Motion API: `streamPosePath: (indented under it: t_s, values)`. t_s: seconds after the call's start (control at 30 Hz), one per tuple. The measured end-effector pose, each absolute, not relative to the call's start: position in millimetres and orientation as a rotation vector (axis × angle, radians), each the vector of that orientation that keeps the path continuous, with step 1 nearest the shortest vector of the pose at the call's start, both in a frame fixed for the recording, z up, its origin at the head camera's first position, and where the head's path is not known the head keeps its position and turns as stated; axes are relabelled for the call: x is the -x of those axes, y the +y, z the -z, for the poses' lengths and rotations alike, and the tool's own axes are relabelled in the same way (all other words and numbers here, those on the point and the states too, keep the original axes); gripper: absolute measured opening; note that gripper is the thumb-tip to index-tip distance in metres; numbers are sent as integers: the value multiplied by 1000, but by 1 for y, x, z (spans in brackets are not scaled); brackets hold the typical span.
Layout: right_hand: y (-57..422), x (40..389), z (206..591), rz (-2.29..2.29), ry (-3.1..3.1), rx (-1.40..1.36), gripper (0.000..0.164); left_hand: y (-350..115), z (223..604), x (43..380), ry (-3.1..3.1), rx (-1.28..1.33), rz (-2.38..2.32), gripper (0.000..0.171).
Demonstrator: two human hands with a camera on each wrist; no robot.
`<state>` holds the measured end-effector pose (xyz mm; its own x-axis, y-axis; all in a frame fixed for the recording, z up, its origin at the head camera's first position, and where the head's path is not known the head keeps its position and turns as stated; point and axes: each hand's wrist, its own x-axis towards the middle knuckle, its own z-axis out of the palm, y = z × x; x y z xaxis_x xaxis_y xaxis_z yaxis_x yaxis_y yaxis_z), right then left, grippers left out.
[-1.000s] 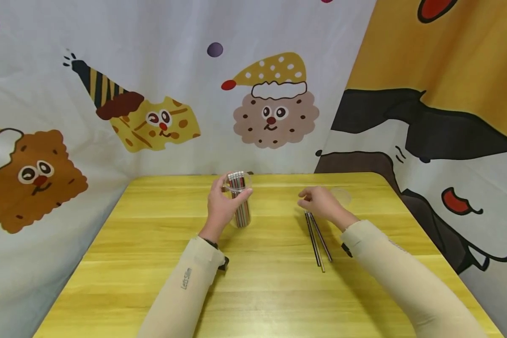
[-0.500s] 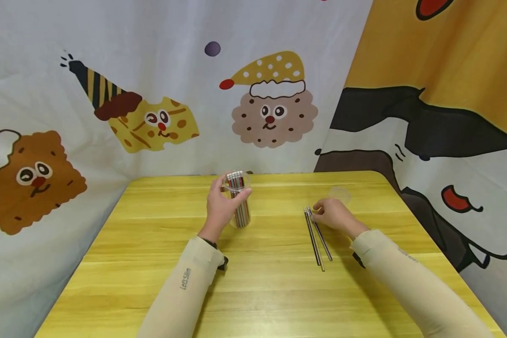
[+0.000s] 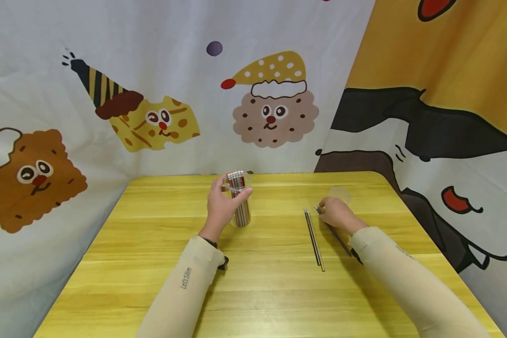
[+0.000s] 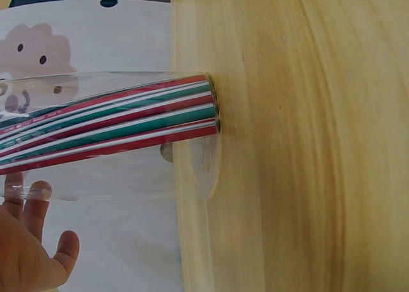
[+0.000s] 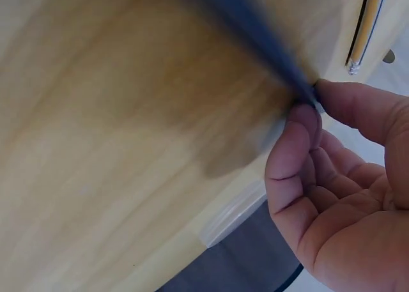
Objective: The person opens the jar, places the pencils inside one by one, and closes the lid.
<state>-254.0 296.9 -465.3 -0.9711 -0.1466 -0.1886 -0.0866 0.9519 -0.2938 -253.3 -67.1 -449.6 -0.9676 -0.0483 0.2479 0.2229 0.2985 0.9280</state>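
Note:
My left hand (image 3: 221, 203) grips a clear plastic cylinder (image 3: 248, 217) near its rim, thumb on the near side. Inside stand several red and green striped pencils (image 4: 128, 122), white ends up. In the right wrist view my right hand (image 5: 345, 190) pinches a dark blue pencil (image 5: 249, 33) by one end, between thumb and index finger. The rest of that pencil slants toward me beneath the hand in the head view. To its left, a black pencil (image 3: 312, 239) and a gold pencil (image 3: 319, 253) lie side by side on the table.
A clear round lid (image 3: 342, 193) lies on the wooden table (image 3: 262, 300), just beyond my right hand. Behind the table's far edge hangs a cartoon-printed curtain (image 3: 173, 47).
My right hand has come down to the pencils, taken the blue one by its end and drawn it rightward from the other two. The left hand keeps its place on the cylinder.

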Motion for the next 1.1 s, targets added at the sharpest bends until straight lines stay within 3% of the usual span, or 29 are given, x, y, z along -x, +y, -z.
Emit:
streamPosePath:
  t_s: [0.27, 0.5, 0.9, 1.1]
  values:
    - [295, 255, 463, 379, 2872, 175, 48, -65, 450, 254, -2327, 166, 1719, 86]
    - [299, 253, 448, 535, 2887, 192, 30, -64, 453, 255, -2319, 174, 1717, 83]
    - [279, 261, 374, 1080, 2975, 266, 59, -66, 453, 255, -2304, 167, 1724, 82]
    - [245, 262, 340, 1427, 2980, 308, 61, -66, 454, 255, -2294, 176, 1726, 81]
